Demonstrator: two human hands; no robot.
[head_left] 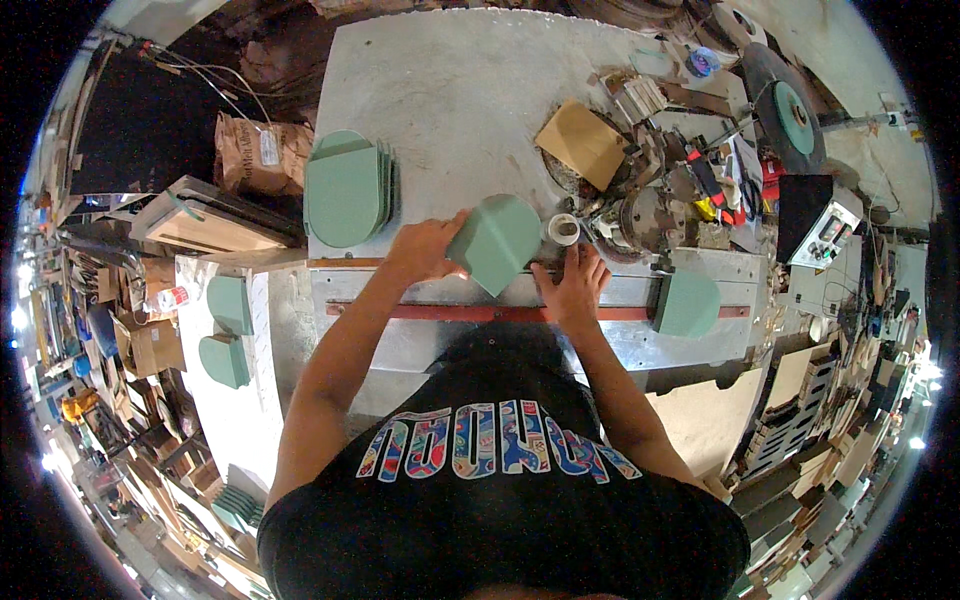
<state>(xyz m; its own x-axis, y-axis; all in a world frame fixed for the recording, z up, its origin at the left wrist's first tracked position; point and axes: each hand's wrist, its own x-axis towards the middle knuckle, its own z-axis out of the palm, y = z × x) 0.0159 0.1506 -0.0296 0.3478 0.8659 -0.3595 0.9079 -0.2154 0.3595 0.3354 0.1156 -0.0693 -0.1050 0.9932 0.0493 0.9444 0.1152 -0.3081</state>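
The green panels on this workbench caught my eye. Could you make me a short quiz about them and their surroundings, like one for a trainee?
1. Multiple choice: which hand is at the left edge of the central green panel?
A) left hand
B) right hand
C) neither

2. True or false: a lone green panel overlaps the red strip.

3. Fill in: the flat four-sided sheet beyond the central panel, to its right, is ___ in colour.

Key: 1. A; 2. True; 3. Tan.

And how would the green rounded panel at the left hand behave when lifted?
The green rounded panel is probably stiff: no sag shows beside the left hand. It seems unlikely to roll, being flat and cornered.
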